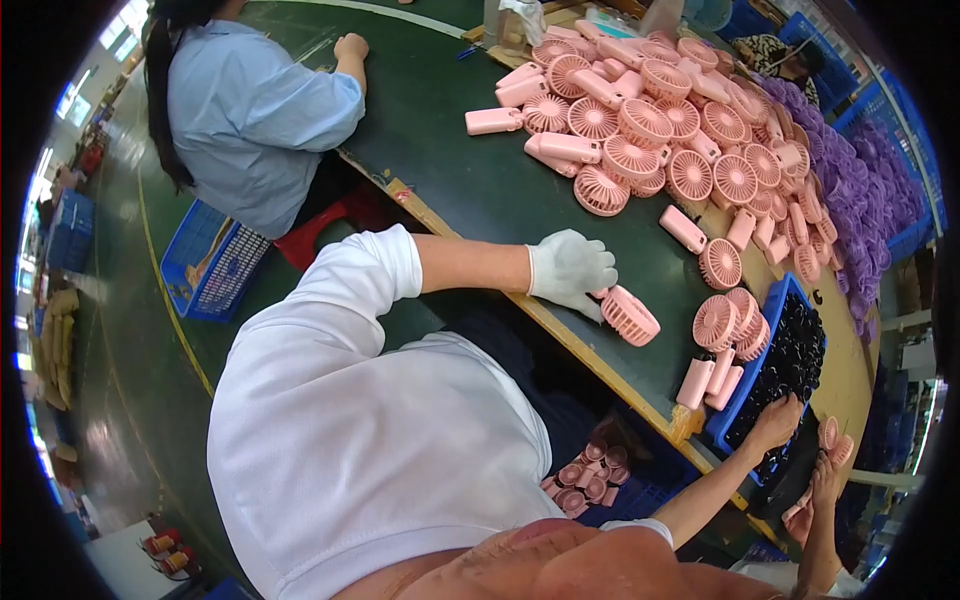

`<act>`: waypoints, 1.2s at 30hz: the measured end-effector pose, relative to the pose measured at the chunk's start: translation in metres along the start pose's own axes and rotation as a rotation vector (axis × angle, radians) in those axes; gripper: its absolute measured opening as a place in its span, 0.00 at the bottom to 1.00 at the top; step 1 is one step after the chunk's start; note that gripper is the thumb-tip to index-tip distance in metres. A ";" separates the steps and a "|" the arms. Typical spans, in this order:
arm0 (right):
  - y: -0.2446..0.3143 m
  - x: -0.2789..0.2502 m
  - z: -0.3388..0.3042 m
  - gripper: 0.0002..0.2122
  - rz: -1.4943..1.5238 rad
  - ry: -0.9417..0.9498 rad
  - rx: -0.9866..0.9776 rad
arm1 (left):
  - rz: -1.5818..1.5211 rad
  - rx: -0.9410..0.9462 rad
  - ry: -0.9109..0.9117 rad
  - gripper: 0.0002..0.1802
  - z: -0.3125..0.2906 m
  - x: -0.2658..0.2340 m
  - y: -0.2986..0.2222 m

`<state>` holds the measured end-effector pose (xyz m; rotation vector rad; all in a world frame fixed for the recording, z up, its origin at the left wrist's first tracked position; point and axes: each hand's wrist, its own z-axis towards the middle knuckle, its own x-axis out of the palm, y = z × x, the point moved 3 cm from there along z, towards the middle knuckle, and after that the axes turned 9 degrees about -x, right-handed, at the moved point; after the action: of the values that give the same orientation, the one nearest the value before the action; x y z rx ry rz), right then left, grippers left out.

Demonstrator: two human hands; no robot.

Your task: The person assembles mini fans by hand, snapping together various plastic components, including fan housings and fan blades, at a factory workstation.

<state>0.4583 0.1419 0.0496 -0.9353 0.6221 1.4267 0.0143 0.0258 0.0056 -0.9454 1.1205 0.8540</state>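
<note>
- Pink handheld fan (632, 317): it sits over the near part of the green tabletop (455, 150), at the gloved left hand (572, 268), its round slatted head tilted outward.
- Left hand: thumb and curled fingers close on the fan's handle end; how firmly they press cannot be told, as the glove hides most of the handle.
- Right hand: bare (780, 422), reaching into the blue tray (718, 428) among small black parts (795, 340); its fingertips are hidden, so I cannot tell whether they pinch one.
- Handling: likely light, with a stiff plastic shell, smooth and perhaps a little slippery under a fabric glove. The thin cage ribs look the most fragile.
- Hold: the solid handle seems the best place, or the cage's outer rim; squeezing across the ribs could bend them.
- Around: more pink fans (690, 175) are heaped farther across, beside a purple pile (870, 190). A co-worker's hand (826, 478) is beyond the tray.
</note>
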 end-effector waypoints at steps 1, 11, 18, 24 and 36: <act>-0.004 -0.001 0.001 0.12 0.015 -0.016 0.037 | 0.009 0.006 -0.012 0.34 -0.001 0.001 -0.005; 0.102 -0.074 -0.049 0.09 1.081 -0.395 0.465 | -0.128 0.185 -0.223 0.29 -0.017 -0.006 -0.028; 0.211 -0.092 -0.097 0.05 1.385 -0.262 0.413 | -0.132 -0.019 -0.221 0.24 -0.033 0.002 -0.036; 0.253 -0.119 -0.122 0.09 1.365 -0.258 0.527 | -0.235 -0.040 0.008 0.24 -0.019 -0.013 -0.031; 0.281 -0.110 -0.067 0.06 1.097 -0.396 -0.211 | -1.892 -0.568 -0.013 0.18 -0.023 -0.003 -0.027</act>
<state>0.1845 -0.0014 0.0599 -0.3988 0.7192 2.6114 0.0305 -0.0057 0.0094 -1.8389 -0.3660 -0.4688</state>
